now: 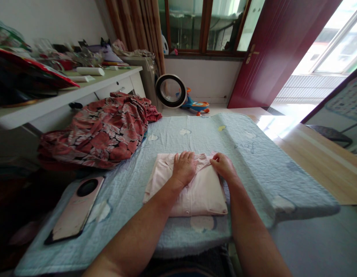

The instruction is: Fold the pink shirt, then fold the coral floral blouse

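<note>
A pale pink shirt (201,196) lies folded into a rectangle on the light blue quilted cover (192,238), a button showing near its front edge. My left hand (184,167) rests flat on the upper middle of the shirt, its fingers stretched out and nothing gripped. At the shirt's far right corner, beside the collar, my right hand (224,166) pinches the cloth between thumb and fingers. Part of the collar shows between the two hands. The cloth under my left palm is hidden.
Left of the shirt lies a phone (76,211) with a round camera ring. Red floral cloth (103,129) is heaped behind it, against a cluttered desk (117,79). Beyond the cover stand a washing machine with its round door (157,90) swung out, a blue ride-on toy (196,104) and a red door (271,46).
</note>
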A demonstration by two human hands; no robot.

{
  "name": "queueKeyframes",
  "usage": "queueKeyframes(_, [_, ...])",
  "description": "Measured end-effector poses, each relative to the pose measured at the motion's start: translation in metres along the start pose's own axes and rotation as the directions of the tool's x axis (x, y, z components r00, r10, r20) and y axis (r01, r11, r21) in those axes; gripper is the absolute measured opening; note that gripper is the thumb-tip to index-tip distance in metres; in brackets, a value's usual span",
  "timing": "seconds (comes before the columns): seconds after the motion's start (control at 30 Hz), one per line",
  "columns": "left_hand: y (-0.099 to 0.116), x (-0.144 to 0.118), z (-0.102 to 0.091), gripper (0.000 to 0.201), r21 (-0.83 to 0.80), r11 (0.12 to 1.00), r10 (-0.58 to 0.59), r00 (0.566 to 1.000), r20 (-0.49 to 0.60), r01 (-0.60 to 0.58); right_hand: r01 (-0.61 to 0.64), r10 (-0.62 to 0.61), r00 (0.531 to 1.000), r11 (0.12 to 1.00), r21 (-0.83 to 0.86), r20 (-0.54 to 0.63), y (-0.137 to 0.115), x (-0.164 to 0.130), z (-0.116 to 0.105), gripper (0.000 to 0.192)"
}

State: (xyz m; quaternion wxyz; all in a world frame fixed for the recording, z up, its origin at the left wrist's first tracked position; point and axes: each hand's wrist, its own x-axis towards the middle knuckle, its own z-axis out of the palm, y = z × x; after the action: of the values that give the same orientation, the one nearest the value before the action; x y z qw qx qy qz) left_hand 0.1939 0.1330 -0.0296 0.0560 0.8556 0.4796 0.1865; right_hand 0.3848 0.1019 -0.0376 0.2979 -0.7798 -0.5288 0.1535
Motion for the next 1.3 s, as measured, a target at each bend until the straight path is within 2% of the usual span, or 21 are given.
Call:
queueKeyframes(0.1, [0.001,0.0,-0.001,0.031,0.026,1.0,0.001,1.0,0.003,-0.001,-0.006,0.003,0.999,0.996,-0.085,-0.036,0.001,-0.001,-0.001,0.01])
queueKeyframes(0.2, [0.001,0.0,0.0,0.03,0.041,0.999,0.002,1.0,-0.001,-0.002,0.035,-0.038,0.997,0.998,-0.056,-0.061,0.003,0.001,-0.004,0.012])
queueKeyframes(0.37, [0.002,0.0,-0.001,0.029,0.038,0.999,-0.024,1.0,-0.01,0.024,0.133,-0.133,0.991,0.989,0.064,0.006,0.006,0.003,-0.004,0.014])
queueKeyframes(0.5, [0.002,0.001,-0.002,0.029,0.035,0.999,-0.035,0.999,-0.009,0.035,0.207,-0.207,0.978,0.978,0.009,0.021,0.006,0.003,-0.001,0.009])
queueKeyframes(0.67, [0.002,0.002,-0.002,0.028,0.026,0.999,-0.04,0.999,-0.001,0.04,0.254,-0.255,0.963,0.967,0.026,0.086,0.006,0.003,-0.001,0.012])
queueKeyframes(1.0, [-0.006,0.012,0.001,0.031,-0.108,0.986,-0.128,0.992,0.009,0.129,0.149,-0.152,0.988,0.984,-0.095,-0.028,-0.001,0.002,0.011,0.006])
queueKeyframes(1.3, [-0.008,0.011,-0.005,0.034,-0.134,0.981,-0.138,0.99,0.004,0.137,0.097,-0.097,0.989,0.995,0.0,-0.109,0.001,0.003,0.01,0.007])
